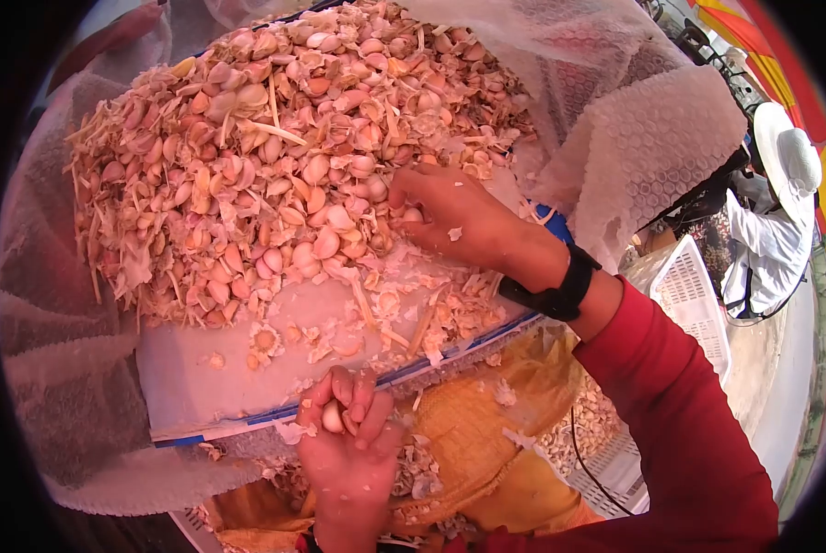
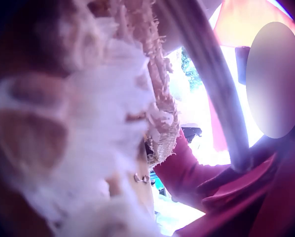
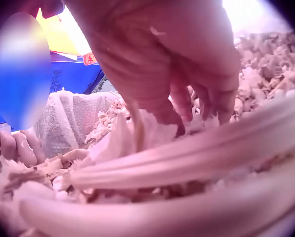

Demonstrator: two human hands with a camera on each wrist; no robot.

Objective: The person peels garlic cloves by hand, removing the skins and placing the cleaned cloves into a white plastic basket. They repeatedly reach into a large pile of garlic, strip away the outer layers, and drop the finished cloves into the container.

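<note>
A large heap of pinkish garlic cloves (image 1: 247, 175), mixed with papery skins and dry stalks, covers most of the board (image 1: 219, 392) in the head view. At the heap's right edge, my right hand (image 1: 463, 219) reaches down with bent fingers, a garlic clove (image 1: 413, 215) between its thumb and index finger. The right wrist view shows those fingers (image 3: 221, 106) down among cloves and skins. Just past the board's near edge, my left hand (image 1: 350, 461) is palm up and holds garlic cloves (image 1: 333, 417) in its curled fingers. Blurred pale skins (image 2: 103, 103) fill much of the left wrist view.
Bubble wrap (image 1: 652, 138) drapes around the heap. Loose skins (image 1: 459, 318) lie along the board's blue-edged front. Below are an orange sack (image 1: 468, 433) and a white crate (image 1: 615, 475). Another crate (image 1: 694, 300) and a person in a white hat (image 1: 786, 157) are at right.
</note>
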